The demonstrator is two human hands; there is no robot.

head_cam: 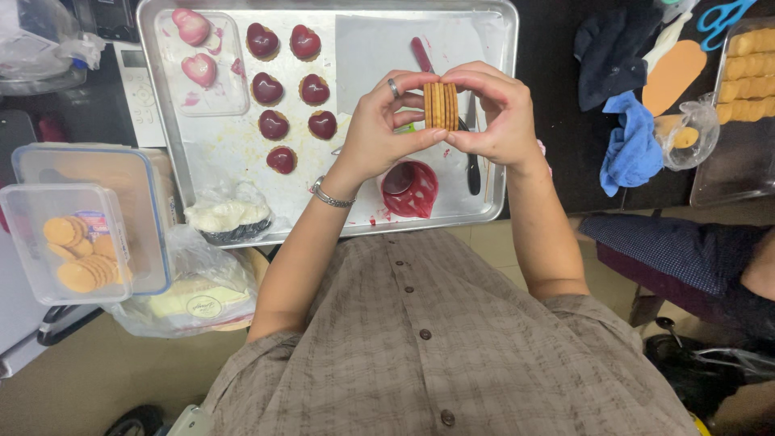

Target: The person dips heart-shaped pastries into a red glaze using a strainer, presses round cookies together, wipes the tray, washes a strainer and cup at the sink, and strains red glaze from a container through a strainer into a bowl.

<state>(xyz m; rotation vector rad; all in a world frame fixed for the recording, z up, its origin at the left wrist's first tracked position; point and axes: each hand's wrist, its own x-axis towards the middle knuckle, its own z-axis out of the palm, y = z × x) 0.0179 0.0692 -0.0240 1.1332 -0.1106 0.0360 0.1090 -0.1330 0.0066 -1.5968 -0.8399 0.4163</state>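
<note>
Both hands hold a small stack of round golden biscuits [441,106] on edge above a metal baking tray [507,121]. My left hand [381,127], with a ring and a wrist bracelet, pinches the stack from the left. My right hand [499,113] pinches it from the right. On the tray lie several biscuits topped with dark red glazed hearts [274,88], a clear mould [202,64] with pink hearts, and a small cup of red glaze [410,188] just under my hands.
A clear box of round biscuits [69,242] sits at the left beside a bagged white mass [228,214]. A dark knife [473,165] lies on the tray. Blue cloth [634,145], a second tray of biscuits [747,73] and another person's sleeve [686,250] are at the right.
</note>
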